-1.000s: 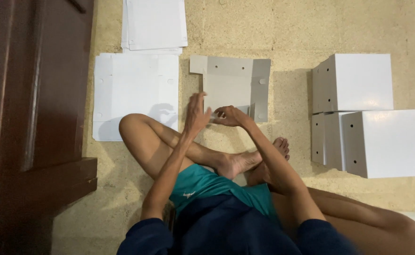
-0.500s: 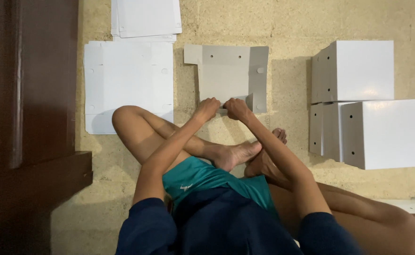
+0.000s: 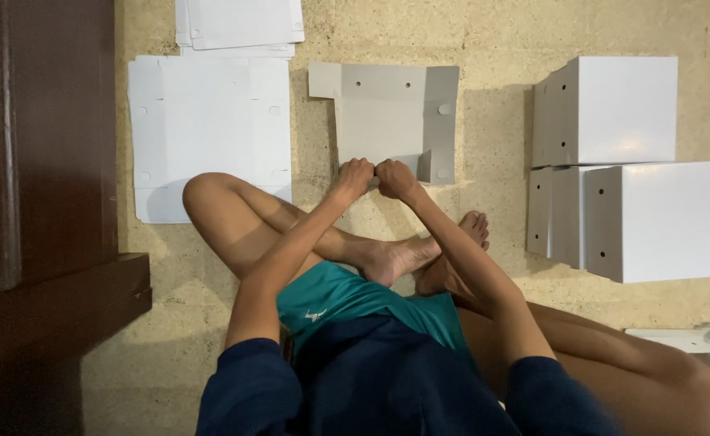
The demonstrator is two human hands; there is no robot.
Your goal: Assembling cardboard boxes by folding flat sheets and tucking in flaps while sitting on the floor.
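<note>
The left hand (image 3: 353, 175) and right hand (image 3: 395, 178) were both curled tight on the near edge of a grey cardboard sheet (image 3: 387, 113) (partly folded), knuckles touching. A flat white sheet (image 3: 201, 121) lay to their left on the floor (image 3: 492, 32), and assembled white boxes (image 3: 637, 161) stood well to their right.
</note>
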